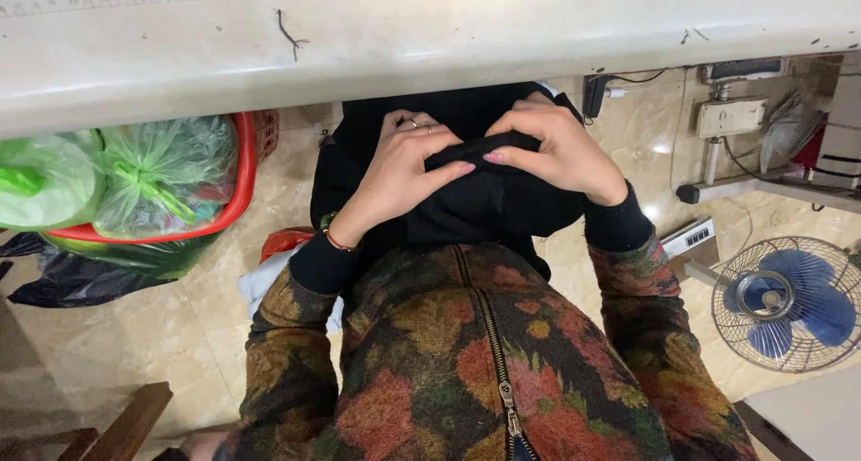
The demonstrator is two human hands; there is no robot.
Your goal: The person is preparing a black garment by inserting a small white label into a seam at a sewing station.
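Both hands, left hand point(399, 169) and right hand point(552, 152), pinch a fold of black cloth point(484, 147) in the lap, below the desk point(359, 48) edge; each grip closed. Keeping fingertips close should hold the fold even.

Two hands, the left hand point(395, 169) and the right hand point(556, 152), share one piece of black cloth point(484, 201). Two rings sit on the left hand's fingers. One red basket point(235, 196) holds two green plastic bags point(166, 174). One blue fan point(789, 304) stands on the floor. One pale surface point(430, 39) spans the top, bearing one loose dark thread point(289, 32).
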